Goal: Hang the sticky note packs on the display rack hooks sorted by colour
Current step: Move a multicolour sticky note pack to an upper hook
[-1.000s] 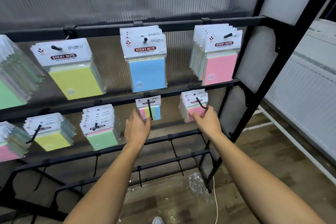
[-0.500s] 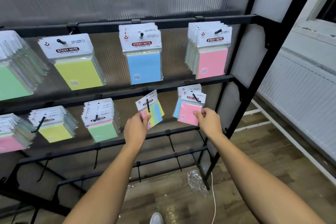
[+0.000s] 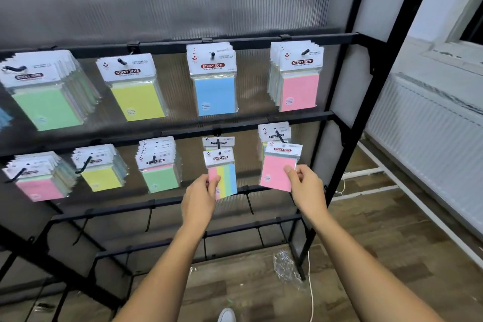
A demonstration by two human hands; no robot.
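Pink sticky note pack, pinched low at its four-o'clock corner by the right hand, looks light, stiff-carded and slick in film. Left hand pinches the striped multicolour pack at seven o'clock; both packs sit at middle-row hooks.

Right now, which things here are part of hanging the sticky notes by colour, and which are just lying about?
Part of the job:
left hand gripping the striped pack
right hand pinching the pink pack
display rack

Lying about:
crumpled plastic wrap
white cable
radiator
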